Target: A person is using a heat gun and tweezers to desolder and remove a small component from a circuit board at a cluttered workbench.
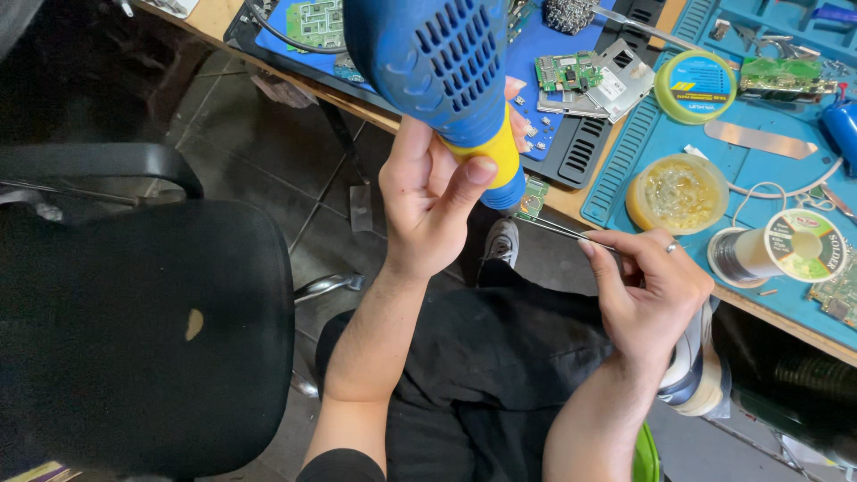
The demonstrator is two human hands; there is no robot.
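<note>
I note two round tins on the blue mat (643,143): one with a yellow rim and blue label (695,86) near the bench's far side, one open amber tin of paste (678,193) nearer the edge. Beside the latter lies one solder spool (786,253) with a round green-and-white label. I count at least three loose circuit boards on the mats, one green board (564,71) just behind the hands. The left hand (428,192) grasps a hot-air gun (446,71) by its yellow neck; the body is blue with a slotted vent grille, held over the bench edge. The right hand (647,290) pinches slim metal tweezers (558,228), whose tips reach a small green board (532,198) at the bench edge, directly under the gun's nozzle end.
</note>
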